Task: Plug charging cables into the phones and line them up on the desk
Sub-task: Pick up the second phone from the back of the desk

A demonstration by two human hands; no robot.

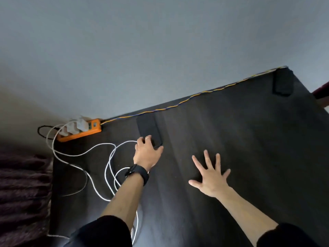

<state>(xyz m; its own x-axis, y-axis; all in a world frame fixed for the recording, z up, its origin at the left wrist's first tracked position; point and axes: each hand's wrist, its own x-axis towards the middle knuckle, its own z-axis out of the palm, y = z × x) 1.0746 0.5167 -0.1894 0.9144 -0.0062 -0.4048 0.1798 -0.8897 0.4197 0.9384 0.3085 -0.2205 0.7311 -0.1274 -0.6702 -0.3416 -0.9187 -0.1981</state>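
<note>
The dark desk (231, 139) holds two phones well apart: a far phone (283, 82) at the back corner looks uncabled. Left hand (146, 152) fingers clamp the near phone (148, 130) where a white cable (99, 148) ends; right hand (211, 177) is splayed flat. Lining up remains.

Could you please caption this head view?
Left hand grips black phone beside white cable; right hand spread open over dark desk.

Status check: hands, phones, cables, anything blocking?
Left hand on near end of phone, white cable leading to it. Right hand open, flat on desk. Second phone far corner, no cable visible. Nothing blocking.
</note>
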